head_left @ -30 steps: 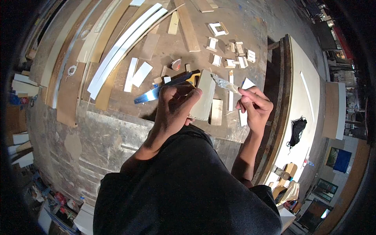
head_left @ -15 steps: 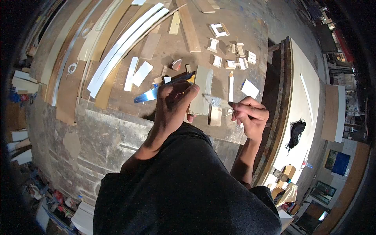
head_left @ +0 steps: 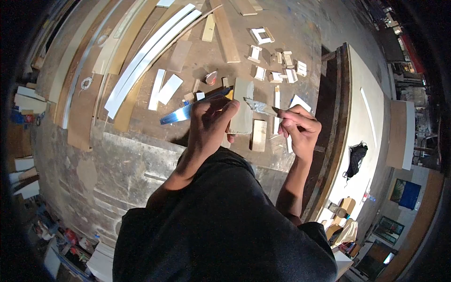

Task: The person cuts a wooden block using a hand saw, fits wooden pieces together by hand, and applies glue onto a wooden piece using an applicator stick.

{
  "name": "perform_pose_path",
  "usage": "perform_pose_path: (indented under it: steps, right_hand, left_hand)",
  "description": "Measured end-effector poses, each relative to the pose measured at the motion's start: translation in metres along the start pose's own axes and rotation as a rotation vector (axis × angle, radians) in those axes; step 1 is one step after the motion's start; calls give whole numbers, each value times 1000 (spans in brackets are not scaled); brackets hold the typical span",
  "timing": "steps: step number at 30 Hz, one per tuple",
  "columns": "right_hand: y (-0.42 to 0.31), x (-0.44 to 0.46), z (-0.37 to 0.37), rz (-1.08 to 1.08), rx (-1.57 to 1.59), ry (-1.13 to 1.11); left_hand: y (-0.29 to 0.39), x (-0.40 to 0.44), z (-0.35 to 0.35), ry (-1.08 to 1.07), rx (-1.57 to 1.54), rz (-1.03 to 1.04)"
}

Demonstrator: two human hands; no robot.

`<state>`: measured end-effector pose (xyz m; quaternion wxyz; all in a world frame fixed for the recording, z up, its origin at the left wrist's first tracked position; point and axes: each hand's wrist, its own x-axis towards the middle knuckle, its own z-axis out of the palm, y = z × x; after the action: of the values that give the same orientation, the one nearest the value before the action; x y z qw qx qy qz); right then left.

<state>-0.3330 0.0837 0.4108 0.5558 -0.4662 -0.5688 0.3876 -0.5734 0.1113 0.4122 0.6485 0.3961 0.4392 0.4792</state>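
My left hand is closed around the side of a small flat wooden board, whose upper face has a greyish, paste-like coating. A putty knife is pinched in my right hand, its blade smeared with paste. The blade tip lies at the board's right side, seemingly touching it. Behind my left hand is a handsaw with a bluish blade; part of it is hidden by the hand. A pale wood block lies on the bench just right of the board.
The worn workbench carries long white strips, several small wood-and-white assemblies, white rectangular pieces and a small round container. To the right, a second table holds a black cloth item.
My right hand has risen slightly, and the putty knife has moved up and left against the board. The board has tilted a little in my left hand.
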Motion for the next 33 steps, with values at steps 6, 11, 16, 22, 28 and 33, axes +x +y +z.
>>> perform_pose_path:
  steps: [6,11,16,22,28,33]
  right_hand:
    - [1,-2,-7,-67,93,-292]
    - [5,9,1,-64,101,-176]
    - [5,2,-5,-11,79,-311]
    - [33,-2,-12,7,136,-342]
    - [94,26,12,376,-176,7]
    - [182,65,48,304,-426,-129]
  left_hand:
    - [0,1,-6,26,-51,3]
    - [-1,1,-4,-13,-61,70]
    - [0,-1,-7,39,-48,69]
    - [-13,2,-24,121,42,72]
    - [-53,2,-85,191,73,-36]
    - [-77,-7,-118,253,80,-93]
